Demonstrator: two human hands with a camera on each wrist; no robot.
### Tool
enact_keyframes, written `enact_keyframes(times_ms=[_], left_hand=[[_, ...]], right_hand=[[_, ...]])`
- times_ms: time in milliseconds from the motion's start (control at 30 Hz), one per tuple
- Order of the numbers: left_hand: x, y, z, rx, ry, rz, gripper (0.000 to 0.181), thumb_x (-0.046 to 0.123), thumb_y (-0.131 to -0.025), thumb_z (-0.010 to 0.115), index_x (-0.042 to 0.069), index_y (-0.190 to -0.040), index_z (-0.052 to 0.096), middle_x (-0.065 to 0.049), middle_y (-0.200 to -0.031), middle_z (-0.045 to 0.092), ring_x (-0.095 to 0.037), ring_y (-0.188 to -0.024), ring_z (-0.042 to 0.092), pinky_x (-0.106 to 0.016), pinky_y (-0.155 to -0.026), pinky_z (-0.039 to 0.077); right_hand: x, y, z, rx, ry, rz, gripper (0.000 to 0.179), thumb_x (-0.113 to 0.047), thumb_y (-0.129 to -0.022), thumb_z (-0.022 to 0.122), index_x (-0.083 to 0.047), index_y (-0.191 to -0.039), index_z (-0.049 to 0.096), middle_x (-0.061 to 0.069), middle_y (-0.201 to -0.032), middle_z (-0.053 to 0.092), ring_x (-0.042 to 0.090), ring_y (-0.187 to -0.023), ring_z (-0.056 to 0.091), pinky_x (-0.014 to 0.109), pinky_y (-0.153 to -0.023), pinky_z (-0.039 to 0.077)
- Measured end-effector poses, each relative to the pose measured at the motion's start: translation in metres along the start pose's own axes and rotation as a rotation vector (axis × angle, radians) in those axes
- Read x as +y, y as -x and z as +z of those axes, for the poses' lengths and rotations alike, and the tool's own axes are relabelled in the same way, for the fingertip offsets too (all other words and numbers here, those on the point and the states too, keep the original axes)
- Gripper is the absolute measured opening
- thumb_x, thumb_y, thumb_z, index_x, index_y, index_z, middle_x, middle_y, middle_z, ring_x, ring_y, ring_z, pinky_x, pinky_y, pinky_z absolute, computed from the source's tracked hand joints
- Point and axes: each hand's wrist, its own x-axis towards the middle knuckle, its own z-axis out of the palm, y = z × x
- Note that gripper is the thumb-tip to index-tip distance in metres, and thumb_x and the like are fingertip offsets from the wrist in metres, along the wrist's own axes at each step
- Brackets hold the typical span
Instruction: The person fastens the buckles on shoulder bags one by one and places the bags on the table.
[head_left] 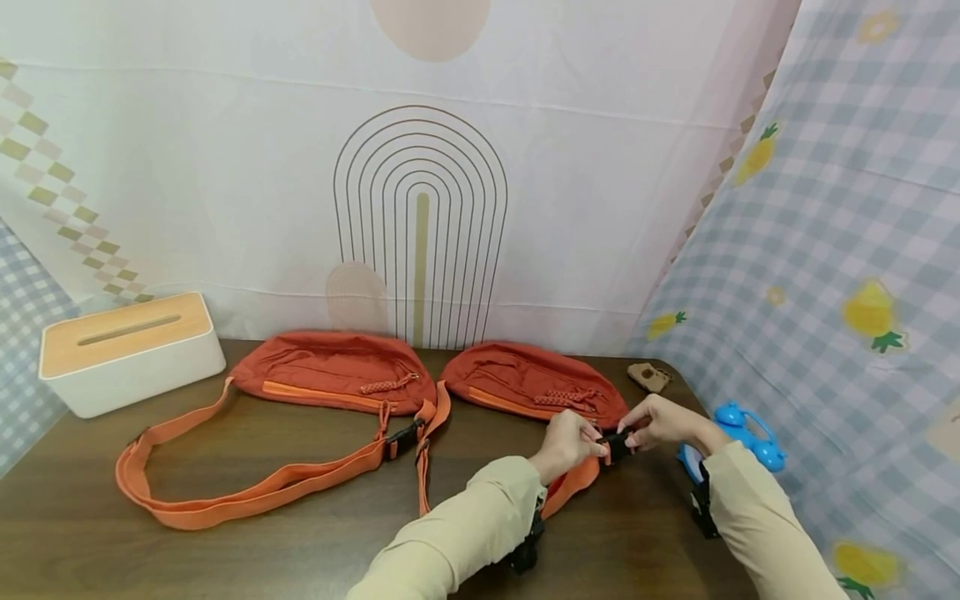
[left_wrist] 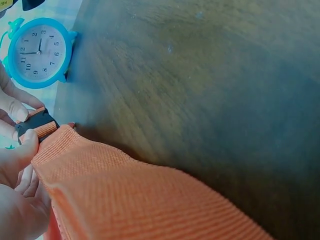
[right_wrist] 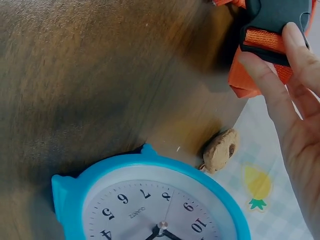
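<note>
Two red waist bags with orange straps lie on the table: the right bag (head_left: 528,371) in front of my hands, the left bag (head_left: 322,367) beside it. My left hand (head_left: 564,447) pinches the strap side of the right bag's black side-release buckle (head_left: 617,448), thumb on top. From the other side, my right hand (head_left: 663,421) grips the same buckle between thumb and fingers. In the right wrist view, orange webbing passes through the buckle (right_wrist: 277,22). A wide orange strap (left_wrist: 135,190) fills the foreground of the left wrist view. Whether the buckle halves are fully joined, I cannot tell.
A blue alarm clock (right_wrist: 155,162) stands close by my right wrist. Behind it lies a small brown pouch-like item (head_left: 649,377). At the far left sits a white tissue box (head_left: 142,375) with a wooden lid. The left bag's strap (head_left: 195,517) loops across the table.
</note>
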Motion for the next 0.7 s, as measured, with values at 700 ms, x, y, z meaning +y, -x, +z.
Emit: enact_keyframes(times_ms=[700], left_hand=[[0.013,0.008,0.011,-0.161,-0.272,0.045,0.019,0.012,-0.078,0.072,0.009,-0.097,0.069,0.000,-0.092,0.069,-0.008,-0.082,0.063,-0.019,-0.065,0.049]], right_hand=[[0.004,-0.003,0.007,0.066,0.231,-0.030,0.020,0.003,-0.080,0.064,0.005,-0.100,0.064,0.023,-0.102,0.061,0.025,-0.086,0.059,0.030,-0.069,0.049]])
